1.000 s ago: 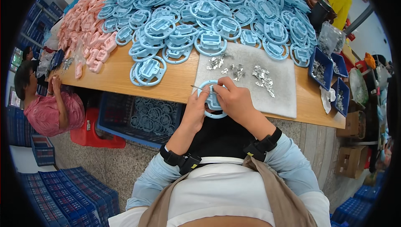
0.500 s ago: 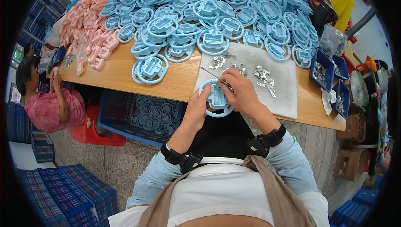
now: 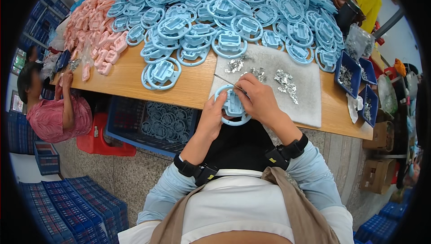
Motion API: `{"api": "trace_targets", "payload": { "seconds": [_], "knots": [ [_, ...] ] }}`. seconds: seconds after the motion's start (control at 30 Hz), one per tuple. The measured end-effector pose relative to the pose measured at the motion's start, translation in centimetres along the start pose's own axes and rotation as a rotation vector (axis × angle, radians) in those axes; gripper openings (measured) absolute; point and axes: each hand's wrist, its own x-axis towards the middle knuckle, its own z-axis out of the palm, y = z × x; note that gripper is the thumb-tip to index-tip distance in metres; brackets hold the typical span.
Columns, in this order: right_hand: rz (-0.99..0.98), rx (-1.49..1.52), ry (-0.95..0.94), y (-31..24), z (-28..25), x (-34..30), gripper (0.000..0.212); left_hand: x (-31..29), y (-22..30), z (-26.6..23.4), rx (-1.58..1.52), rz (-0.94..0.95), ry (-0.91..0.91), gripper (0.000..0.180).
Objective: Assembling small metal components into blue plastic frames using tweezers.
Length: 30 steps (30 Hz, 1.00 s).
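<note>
A light blue plastic ring-shaped part with a recessed housing in its middle is held over the table's front edge. My left hand is closed on its left rim, thumb on top. Pinched in my right hand is a thin metal tool, its free end pointing up and left across the part's upper rim; its exact kind is not clear. My right fingers hide part of the housing. Just beyond, small shiny metal pieces lie in loose piles on a pale felt mat.
Blue parts are heaped across the back, beside pink parts at left. Dark blue bins of metal pieces stand at right. Under the table's edge is a crate of blue parts. Another person sits at far left near a red stool.
My hands, the blue part and the tool stay almost in place. At far left, the other person's hands have shifted and one forearm is now more upright.
</note>
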Motion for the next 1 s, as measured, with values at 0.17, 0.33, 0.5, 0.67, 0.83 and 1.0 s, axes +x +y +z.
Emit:
{"api": "trace_targets", "payload": {
  "seconds": [0.17, 0.33, 0.5, 0.67, 0.83, 1.0],
  "knots": [
    [-0.027, -0.026, 0.012, 0.1, 0.2, -0.1, 0.008, -0.1, 0.1, 0.1, -0.006, 0.006, 0.005, 0.031],
    [-0.146, -0.273, 0.071, 0.5, 1.6, -0.9, 0.008, -0.3, 0.3, 0.4, -0.002, 0.001, 0.014, 0.03],
    [-0.11, -0.33, 0.036, -0.6, 1.4, -1.8, 0.012, -0.1, -0.3, -0.1, 0.08, 0.046, 0.029, 0.029],
    [0.051, -0.118, -0.038, -0.8, 0.0, -1.9, 0.026, 0.4, 0.3, 0.1, 0.081, 0.106, 0.053, 0.03],
    [0.103, -0.073, 0.011, -0.5, 0.2, -3.3, 0.04, 0.8, 0.3, -0.2, -0.006, 0.134, 0.084, 0.032],
    [0.144, -0.147, -0.06, -1.3, 0.2, -3.9, 0.045, 0.6, 0.6, 0.0, -0.017, 0.133, 0.074, 0.031]
  ]
}}
